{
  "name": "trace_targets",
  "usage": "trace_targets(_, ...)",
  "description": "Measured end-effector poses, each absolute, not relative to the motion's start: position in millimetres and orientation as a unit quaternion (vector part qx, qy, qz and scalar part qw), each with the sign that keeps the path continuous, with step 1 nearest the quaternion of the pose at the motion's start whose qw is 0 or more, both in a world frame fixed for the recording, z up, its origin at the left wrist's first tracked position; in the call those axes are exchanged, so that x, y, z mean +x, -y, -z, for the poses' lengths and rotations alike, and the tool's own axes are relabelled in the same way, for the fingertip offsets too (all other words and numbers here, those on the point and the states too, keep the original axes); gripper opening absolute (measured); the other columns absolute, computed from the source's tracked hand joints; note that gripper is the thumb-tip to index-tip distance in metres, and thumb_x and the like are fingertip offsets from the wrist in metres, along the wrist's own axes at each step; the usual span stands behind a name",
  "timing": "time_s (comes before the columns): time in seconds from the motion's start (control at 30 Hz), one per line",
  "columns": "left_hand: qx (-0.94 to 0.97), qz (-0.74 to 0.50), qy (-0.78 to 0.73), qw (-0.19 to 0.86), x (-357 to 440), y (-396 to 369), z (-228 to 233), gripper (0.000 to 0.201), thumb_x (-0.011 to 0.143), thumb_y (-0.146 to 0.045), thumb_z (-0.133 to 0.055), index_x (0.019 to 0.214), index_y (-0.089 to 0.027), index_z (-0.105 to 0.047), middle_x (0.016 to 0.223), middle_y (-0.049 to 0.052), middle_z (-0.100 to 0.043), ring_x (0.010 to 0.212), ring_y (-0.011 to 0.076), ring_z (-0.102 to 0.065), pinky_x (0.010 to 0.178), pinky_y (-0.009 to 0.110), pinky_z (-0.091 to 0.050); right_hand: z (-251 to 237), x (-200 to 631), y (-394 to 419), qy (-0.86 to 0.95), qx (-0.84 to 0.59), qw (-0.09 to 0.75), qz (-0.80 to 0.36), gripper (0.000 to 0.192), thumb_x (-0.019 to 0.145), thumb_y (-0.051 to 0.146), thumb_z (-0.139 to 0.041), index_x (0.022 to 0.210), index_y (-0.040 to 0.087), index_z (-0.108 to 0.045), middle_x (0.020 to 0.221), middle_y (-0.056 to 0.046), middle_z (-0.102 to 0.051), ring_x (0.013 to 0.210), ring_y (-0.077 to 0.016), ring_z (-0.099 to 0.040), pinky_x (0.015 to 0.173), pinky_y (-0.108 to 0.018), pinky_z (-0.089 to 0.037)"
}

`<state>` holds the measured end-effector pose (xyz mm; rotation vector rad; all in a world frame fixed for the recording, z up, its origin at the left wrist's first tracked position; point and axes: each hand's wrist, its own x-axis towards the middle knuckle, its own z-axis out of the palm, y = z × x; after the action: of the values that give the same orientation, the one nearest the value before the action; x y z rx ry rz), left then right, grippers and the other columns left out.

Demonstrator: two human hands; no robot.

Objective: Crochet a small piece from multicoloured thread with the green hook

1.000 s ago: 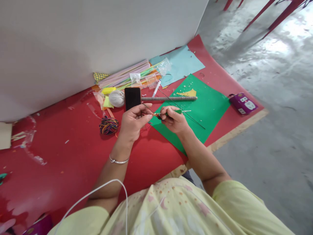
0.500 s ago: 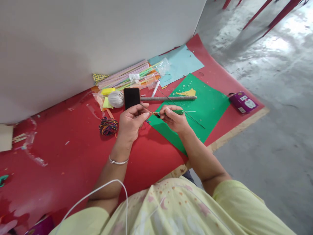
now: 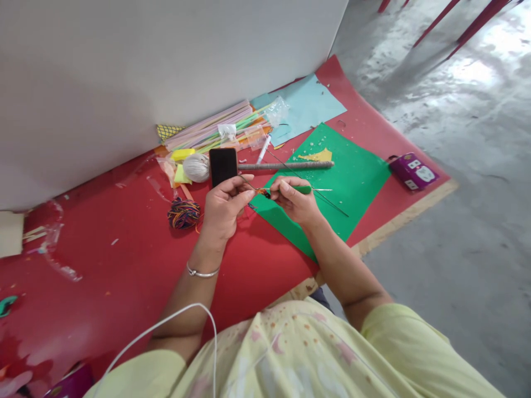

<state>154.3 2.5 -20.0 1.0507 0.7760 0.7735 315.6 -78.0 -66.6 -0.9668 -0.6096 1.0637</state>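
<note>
Between my two hands is a small piece of multicoloured yarn work [image 3: 264, 192], orange and dark. My left hand [image 3: 226, 203] pinches its left end, with a thin dark strand sticking up past the fingers. In my right hand [image 3: 295, 202] is a crochet hook [image 3: 302, 189] with a green handle; its metal shaft shows on both sides of the fist, and the left tip is at the yarn. A ball of multicoloured yarn [image 3: 183, 213] lies left of my left hand, with a loose strand trailing from it.
A phone [image 3: 223, 166] stands behind my left hand, beside a white yarn ball [image 3: 196, 167] and a grey wrapped rod [image 3: 286, 166]. Green sheet [image 3: 352, 177] lies under my right hand. Pipe cleaners [image 3: 215, 124] lie by the wall; a purple box [image 3: 413, 171] sits at the right edge.
Hardly anything differs. Both hands stay in place with the yarn work and the crochet hook, and the hook has shifted only very slightly.
</note>
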Motion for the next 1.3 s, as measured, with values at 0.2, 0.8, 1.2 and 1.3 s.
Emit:
trace_targets(0.2,0.457,-0.329,-0.343,0.752,154,-4,21,0.036,0.064,-0.020,-0.089,0.099,-0.019,-0.083,0.076,-0.003,-0.066,0.042,-0.0009,-0.030,0.041,0.021,-0.016,68,317,79,0.289,-0.427,0.706,-0.486,0.045,0.075,0.063,-0.090,0.077,0.020,-0.081,0.064,0.000,-0.068,0.048,-0.0050,-0.046,0.044,-0.020,-0.031)
trace_targets(0.8,0.432,-0.308,-0.338,0.777,150,-11,22,0.035,0.063,-0.018,-0.086,0.097,-0.017,-0.081,0.066,-0.005,-0.063,0.039,-0.0007,-0.026,0.040,0.021,-0.013,78,331,83,0.426,-0.414,0.670,-0.446,0.027,0.089,0.052,-0.082,0.092,0.026,-0.089,0.080,-0.004,-0.078,0.073,-0.0148,-0.067,0.060,-0.026,-0.047)
trace_targets(1.2,0.439,-0.274,-0.342,0.785,150,-12,24,0.036,0.063,-0.019,-0.088,0.098,-0.015,-0.081,0.065,-0.004,-0.067,0.038,-0.0007,-0.026,0.040,0.021,-0.014,79,330,82,0.395,-0.378,0.688,-0.478,0.031,0.080,0.047,-0.093,0.102,0.026,-0.086,0.079,-0.001,-0.082,0.073,-0.0134,-0.076,0.067,-0.023,-0.058)
trace_targets(1.3,0.433,-0.269,-0.326,0.796,148,-14,25,0.036,0.064,-0.018,-0.089,0.100,-0.017,-0.082,0.068,-0.003,-0.068,0.040,-0.0010,-0.028,0.040,0.019,-0.015,83,328,80,0.350,-0.389,0.713,-0.467,0.029,0.078,0.049,-0.094,0.094,0.026,-0.086,0.079,-0.001,-0.083,0.068,-0.0109,-0.074,0.058,-0.019,-0.051)
